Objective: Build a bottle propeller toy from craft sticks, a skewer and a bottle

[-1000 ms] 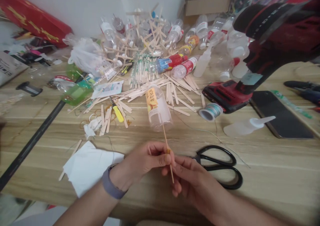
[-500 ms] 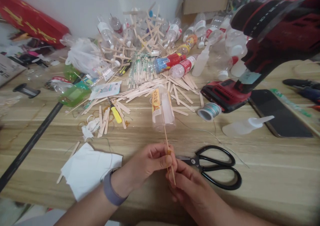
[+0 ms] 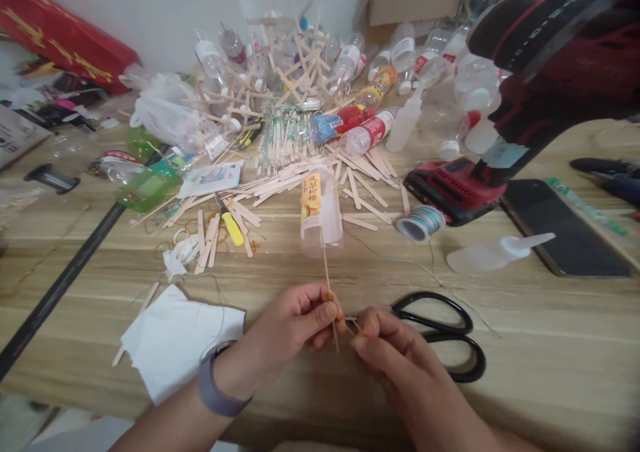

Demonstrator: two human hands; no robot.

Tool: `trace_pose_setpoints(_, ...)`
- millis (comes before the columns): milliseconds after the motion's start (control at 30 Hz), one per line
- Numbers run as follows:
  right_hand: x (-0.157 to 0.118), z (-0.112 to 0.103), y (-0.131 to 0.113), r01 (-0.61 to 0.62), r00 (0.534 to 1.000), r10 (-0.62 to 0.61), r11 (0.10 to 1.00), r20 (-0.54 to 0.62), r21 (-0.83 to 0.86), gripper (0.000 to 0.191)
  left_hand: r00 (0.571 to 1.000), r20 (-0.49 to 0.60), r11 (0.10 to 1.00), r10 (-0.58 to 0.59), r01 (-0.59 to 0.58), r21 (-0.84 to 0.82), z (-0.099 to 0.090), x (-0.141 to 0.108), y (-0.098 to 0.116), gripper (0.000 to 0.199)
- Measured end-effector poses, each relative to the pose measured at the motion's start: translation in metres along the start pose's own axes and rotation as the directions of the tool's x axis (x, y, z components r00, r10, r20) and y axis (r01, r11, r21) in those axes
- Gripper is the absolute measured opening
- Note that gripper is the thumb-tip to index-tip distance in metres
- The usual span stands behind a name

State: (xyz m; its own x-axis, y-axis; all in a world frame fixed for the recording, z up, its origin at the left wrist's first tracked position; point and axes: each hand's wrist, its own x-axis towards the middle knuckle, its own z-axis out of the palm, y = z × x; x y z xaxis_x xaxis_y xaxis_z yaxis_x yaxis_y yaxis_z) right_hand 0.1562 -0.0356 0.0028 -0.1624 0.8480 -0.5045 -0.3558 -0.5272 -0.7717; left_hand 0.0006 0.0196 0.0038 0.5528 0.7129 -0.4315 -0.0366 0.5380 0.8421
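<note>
Fingers of L hand point(image 3: 295, 319) pinch stick point(image 3: 327, 269), far end twd bottle point(image 3: 320, 215); R hand point(image 3: 405, 352) pinches yellowish band point(image 3: 354, 327) btwn thumb & forefinger, just beside stick's near end. Scissors point(image 3: 470, 329) partly hidden behind R hand.

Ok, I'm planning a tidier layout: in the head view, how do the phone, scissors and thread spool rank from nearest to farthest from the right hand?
From the right hand:
1. Scissors, close by on its right.
2. Thread spool, farther forward.
3. Phone, forward and well right.
</note>
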Motion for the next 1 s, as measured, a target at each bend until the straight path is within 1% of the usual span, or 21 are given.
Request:
trace_pose_setpoints(100, 0.008, -0.003, -0.006, 0.156, 0.983, -0.156, 0.988, -0.093, -0.009, 0.030, 0.998, 0.039, 0.999, -0.051, 0.051, -0.004, -0.001, -0.001, -0.003, 0.039)
trace_pose_setpoints(133, 0.011, -0.004, -0.008, 0.186, 0.977, -0.185, 0.982, -0.106, 0.002, 0.029, 0.996, 0.049, 0.997, -0.072, 0.073, -0.024, -0.001, -0.001, -0.004, 0.038)
trace_pose_setpoints(167, 0.014, -0.004, -0.010, 0.186, 0.977, -0.182, 0.982, -0.108, 0.031, 0.029, 0.994, 0.055, 0.994, -0.093, 0.095, -0.049, 0.000, -0.002, -0.005, 0.037)
trace_pose_setpoints(233, 0.018, -0.004, -0.013, 0.120, 0.991, -0.110, 0.983, -0.080, 0.135, 0.027, 0.990, 0.056, 0.985, -0.126, 0.132, -0.108, 0.001, -0.002, -0.007, 0.035)
trace_pose_setpoints(300, 0.020, -0.004, -0.017, 0.026, 1.000, -0.025, 0.967, -0.008, 0.252, 0.025, 0.987, 0.058, 0.975, -0.149, 0.157, -0.159, 0.001, -0.003, -0.008, 0.034)
trace_pose_setpoints(367, 0.020, -0.005, -0.020, -0.063, 0.994, 0.028, 0.943, 0.110, 0.327, 0.022, 0.985, 0.067, 0.965, -0.160, 0.171, -0.201, 0.001, -0.003, -0.006, 0.033)
trace_pose_setpoints(400, 0.019, -0.006, -0.022, -0.116, 0.981, 0.058, 0.938, 0.184, 0.326, 0.021, 0.984, 0.067, 0.960, -0.164, 0.175, -0.218, 0.000, -0.003, -0.005, 0.032)
trace_pose_setpoints(433, 0.019, -0.007, -0.024, -0.166, 0.964, 0.094, 0.943, 0.247, 0.288, 0.021, 0.984, 0.063, 0.956, -0.168, 0.178, -0.233, 0.000, -0.003, -0.003, 0.031)
trace_pose_setpoints(467, 0.018, -0.008, -0.025, -0.196, 0.950, 0.133, 0.958, 0.281, 0.209, 0.023, 0.984, 0.055, 0.952, -0.171, 0.180, -0.247, -0.001, -0.004, -0.002, 0.030)
trace_pose_setpoints(500, 0.018, -0.009, -0.027, -0.196, 0.946, 0.163, 0.976, 0.279, 0.098, 0.028, 0.984, 0.046, 0.949, -0.175, 0.180, -0.257, -0.002, -0.004, 0.000, 0.029)
trace_pose_setpoints(533, 0.018, -0.010, -0.029, -0.169, 0.953, 0.174, 0.985, 0.249, -0.040, 0.035, 0.983, 0.038, 0.947, -0.177, 0.181, -0.265, -0.003, -0.005, 0.002, 0.028)
trace_pose_setpoints(567, 0.018, -0.011, -0.031, -0.125, 0.965, 0.164, 0.974, 0.207, -0.191, 0.042, 0.983, 0.037, 0.945, -0.178, 0.181, -0.271, -0.004, -0.006, 0.003, 0.027)
trace_pose_setpoints(600, 0.018, -0.012, -0.032, -0.075, 0.975, 0.140, 0.938, 0.173, -0.339, 0.047, 0.983, 0.039, 0.944, -0.179, 0.183, -0.274, -0.004, -0.006, 0.003, 0.026)
trace_pose_setpoints(667, 0.018, -0.013, -0.036, -0.009, 0.980, 0.120, 0.825, 0.160, -0.566, 0.049, 0.982, 0.046, 0.942, -0.184, 0.189, -0.276, -0.004, -0.008, 0.003, 0.025)
trace_pose_setpoints(733, 0.019, -0.015, -0.040, -0.020, 0.967, 0.189, 0.721, 0.169, -0.693, 0.045, 0.979, 0.047, 0.941, -0.199, 0.204, -0.271, -0.003, -0.008, 0.002, 0.026)
trace_pose_setpoints(800, 0.020, -0.017, -0.043, -0.065, 0.938, 0.294, 0.670, 0.184, -0.739, 0.040, 0.975, 0.054, 0.941, -0.214, 0.221, -0.257, -0.002, -0.008, 0.001, 0.027)
trace_pose_setpoints(833, 0.020, -0.017, -0.043, -0.089, 0.914, 0.349, 0.668, 0.206, -0.739, 0.038, 0.974, 0.060, 0.942, -0.219, 0.227, -0.247, -0.002, -0.008, 0.001, 0.028)
trace_pose_setpoints(867, 0.021, -0.017, -0.043, -0.109, 0.887, 0.396, 0.680, 0.238, -0.725, 0.035, 0.973, 0.067, 0.944, -0.221, 0.231, -0.237, -0.001, -0.008, 0.001, 0.028)
trace_pose_setpoints(933, 0.022, -0.017, -0.040, -0.157, 0.834, 0.454, 0.740, 0.313, -0.654, 0.030, 0.975, 0.068, 0.952, -0.212, 0.222, -0.212, -0.001, -0.008, 0.002, 0.029)
trace_pose_setpoints(967, 0.022, -0.016, -0.037, -0.187, 0.816, 0.465, 0.774, 0.342, -0.605, 0.030, 0.977, 0.061, 0.958, -0.205, 0.213, -0.193, -0.001, -0.007, 0.002, 0.028)
trace_pose_setpoints(1000, 0.022, -0.014, -0.034, -0.215, 0.810, 0.463, 0.805, 0.359, -0.553, 0.031, 0.979, 0.050, 0.964, -0.196, 0.202, -0.173, -0.002, -0.007, 0.002, 0.028)
